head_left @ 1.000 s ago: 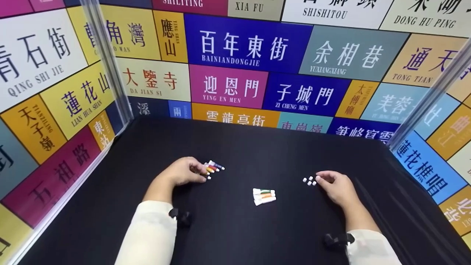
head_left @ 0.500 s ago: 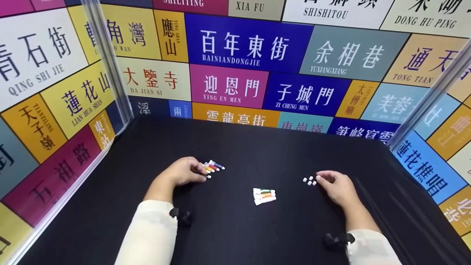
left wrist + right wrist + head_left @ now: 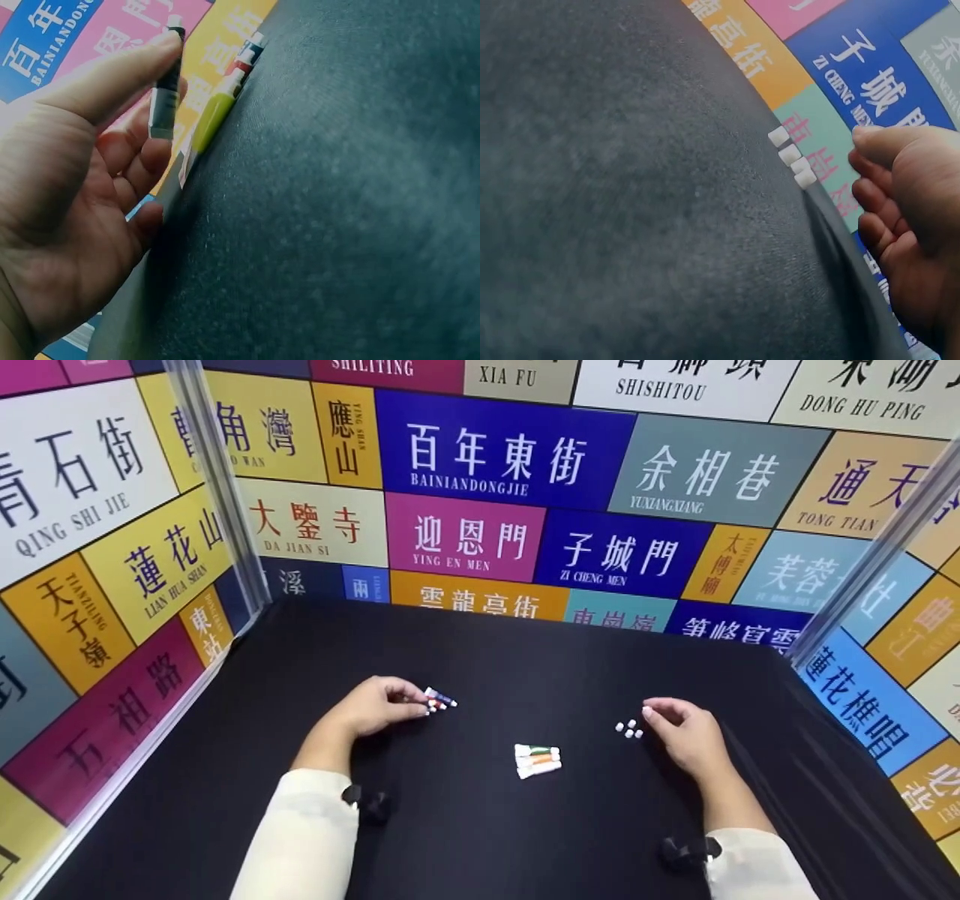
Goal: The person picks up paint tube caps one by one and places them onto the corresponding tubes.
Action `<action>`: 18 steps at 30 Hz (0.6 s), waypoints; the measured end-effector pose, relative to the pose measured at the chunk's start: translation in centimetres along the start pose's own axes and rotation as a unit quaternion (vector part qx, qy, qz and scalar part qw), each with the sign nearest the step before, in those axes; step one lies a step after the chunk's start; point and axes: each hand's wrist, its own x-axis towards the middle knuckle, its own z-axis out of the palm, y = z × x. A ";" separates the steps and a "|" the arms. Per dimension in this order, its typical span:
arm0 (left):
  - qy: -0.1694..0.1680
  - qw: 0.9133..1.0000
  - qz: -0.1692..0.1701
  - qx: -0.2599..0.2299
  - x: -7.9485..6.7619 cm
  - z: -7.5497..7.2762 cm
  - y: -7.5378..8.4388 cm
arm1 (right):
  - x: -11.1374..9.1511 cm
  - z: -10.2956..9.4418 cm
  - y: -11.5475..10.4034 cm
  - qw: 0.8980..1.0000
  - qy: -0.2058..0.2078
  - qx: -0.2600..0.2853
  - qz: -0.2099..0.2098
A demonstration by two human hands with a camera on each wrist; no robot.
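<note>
My left hand (image 3: 384,706) pinches a small dark paint tube (image 3: 166,97) between thumb and fingers, lifted off the cloth in the left wrist view. Beside it lie a yellow-green tube (image 3: 214,118), a red one (image 3: 238,73) and a dark blue one (image 3: 441,697). On the other side, my right hand (image 3: 686,733) has thumb and forefinger pressed together, with a small white piece (image 3: 646,710) at their tips in the head view. In the right wrist view that piece is hidden. Several loose white cubes (image 3: 790,155) lie just past those fingertips.
Paint tubes with white, green and orange (image 3: 538,760) lie side by side between the hands. A black cloth (image 3: 480,832) covers the table. Walls of coloured name panels (image 3: 502,450) stand at the back and sides, with clear corner posts (image 3: 225,487).
My left hand has shifted slightly right over its tubes and now covers more of them. My right hand has risen a little from the cubes, the white piece moving with its fingertips.
</note>
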 end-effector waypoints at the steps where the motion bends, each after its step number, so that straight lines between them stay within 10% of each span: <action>1: 0.000 1.000 0.003 -0.013 0.0 0.0 0.2 | 0.0 -0.1 -0.4 1.000 0.003 0.005 -0.002; 18: 0.000 0.992 0.045 -0.117 0.0 0.6 6.1 | -0.8 -2.5 -7.8 0.992 0.049 0.097 -0.068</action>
